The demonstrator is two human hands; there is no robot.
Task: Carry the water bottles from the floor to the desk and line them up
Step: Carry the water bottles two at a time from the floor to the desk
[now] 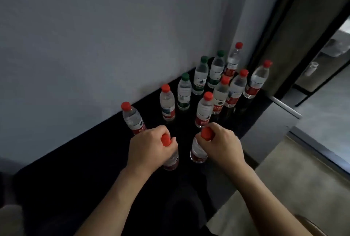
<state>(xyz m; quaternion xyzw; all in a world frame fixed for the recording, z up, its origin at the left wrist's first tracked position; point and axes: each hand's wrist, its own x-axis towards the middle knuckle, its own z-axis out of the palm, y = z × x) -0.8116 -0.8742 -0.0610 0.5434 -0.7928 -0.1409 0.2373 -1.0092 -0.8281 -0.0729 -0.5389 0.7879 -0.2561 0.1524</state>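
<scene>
Several clear water bottles stand upright on a black surface (79,175) along a grey wall. Most have red caps; three have green caps, one of them (184,92) in the middle of the group. My left hand (146,148) is closed around the neck of a red-capped bottle (171,162), its cap showing between thumb and fingers. My right hand (220,145) grips the neck of another red-capped bottle (198,151). Both held bottles are upright at the near end of the group. Whether their bases touch the surface is not visible.
A red-capped bottle (132,118) stands just left of my left hand. Another (203,110) stands just beyond my right hand. The grey wall (94,46) runs behind. A dark door frame (274,37) and pale floor (284,169) lie to the right.
</scene>
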